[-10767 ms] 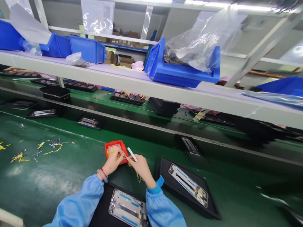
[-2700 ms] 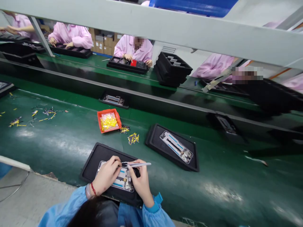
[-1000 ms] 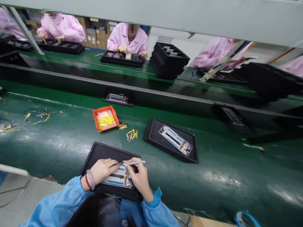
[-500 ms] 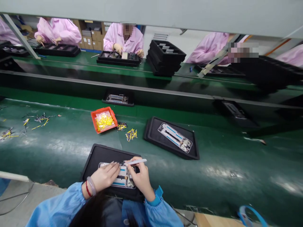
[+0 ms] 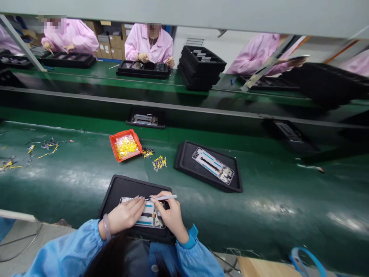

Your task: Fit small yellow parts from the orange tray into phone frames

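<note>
A phone frame [image 5: 147, 216] with blue strips lies flat on the black tray [image 5: 127, 187] in front of me. My left hand [image 5: 123, 216] rests across its left part, fingers stretched out flat, fingertips at the far edge. Pinched in my right hand [image 5: 172, 216] is a pair of white tweezers [image 5: 165, 197]. Their tips point left, close to my left fingertips at that edge. Whatever lies between the tips is too small to make out. The right hand's fingers also hover over or touch the frame's right part; I cannot tell which.
Beyond the tray stand a red bin [image 5: 113, 143] of yellow pieces and small piles of yellow-and-black strips [image 5: 159, 163]. Rightward, a second black tray [image 5: 186, 163] bears another phone frame [image 5: 212, 165]. Farther back are a ledge [image 5: 178, 108], stacked trays [image 5: 198, 71] and co-workers in pink.
Both hands keep nearly the same place on the phone frame; the tweezers have shifted very slightly. At the far right, a co-worker now holds up a flat panel.
</note>
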